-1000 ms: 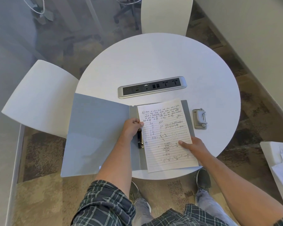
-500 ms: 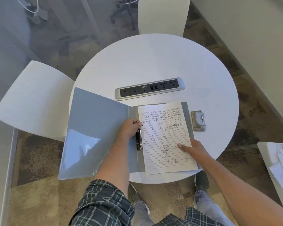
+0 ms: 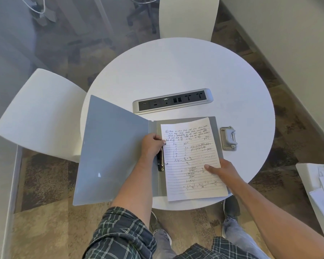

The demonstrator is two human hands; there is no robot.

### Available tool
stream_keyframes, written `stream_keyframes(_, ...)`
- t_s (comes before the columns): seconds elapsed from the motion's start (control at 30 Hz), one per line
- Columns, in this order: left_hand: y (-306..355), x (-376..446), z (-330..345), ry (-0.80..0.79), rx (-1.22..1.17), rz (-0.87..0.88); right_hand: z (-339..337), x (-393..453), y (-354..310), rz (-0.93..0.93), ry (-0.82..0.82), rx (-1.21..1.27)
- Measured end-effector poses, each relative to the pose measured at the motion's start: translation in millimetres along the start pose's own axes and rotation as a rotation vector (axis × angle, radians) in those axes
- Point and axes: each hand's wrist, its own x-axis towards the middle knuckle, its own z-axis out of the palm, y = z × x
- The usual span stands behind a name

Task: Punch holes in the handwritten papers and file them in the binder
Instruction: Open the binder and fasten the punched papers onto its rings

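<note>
The open binder (image 3: 116, 146) lies on the worktop (image 3: 176, 68). The left hand (image 3: 152, 145) pinches the ring mechanism (image 3: 161, 161); the right hand (image 3: 223, 170) presses flat, fingers extended, on the handwritten paper (image 3: 191, 157). The hole punch (image 3: 228, 138) sits just right of the binder.

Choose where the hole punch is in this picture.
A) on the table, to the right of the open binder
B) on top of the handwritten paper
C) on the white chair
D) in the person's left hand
A: the hole punch lies on the round table, just right of the open binder, touched by neither hand.
</note>
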Motion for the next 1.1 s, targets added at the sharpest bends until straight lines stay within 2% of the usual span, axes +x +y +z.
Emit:
stream_keyframes(0.1, -4, -12, 1, 0.073, -0.003, 0.045, 2, -1, -1, -0.012, 0.028, -0.05)
stream_keyframes(0.23, -11, -30, -1, 0.111, 0.05, 0.097, 19, -4, -1, -0.053, 0.153, -0.286)
stream_keyframes(0.3, -14, -37, -4, 0.111, 0.102, 0.128, 34, -10, -2, -0.092, 0.278, -0.43)
stream_keyframes(0.37, -18, -42, -6, 0.104, 0.173, 0.156, 45, -14, -3, -0.206, 0.455, -0.671)
stream_keyframes(0.4, -20, -45, -7, 0.092, 0.19, 0.158, 52, -16, -5, -0.293, 0.48, -0.754)
stream_keyframes(0.53, -30, -52, -11, 0.026, 0.189, 0.156, 87, -15, -19, -0.617, 0.364, -1.045)
stream_keyframes(0.77, -36, -62, -15, -0.032, 0.313, 0.222, 115, -9, -23, -0.823, 0.222, -1.372)
stream_keyframes(1.0, -43, -76, -16, -0.022, 0.281, 0.221, 103, -19, 16, -0.733, -0.096, -1.568)
stream_keyframes(1.1, -45, -82, -16, -0.003, 0.275, 0.202, 101, -22, 17, -0.715, -0.169, -1.585)
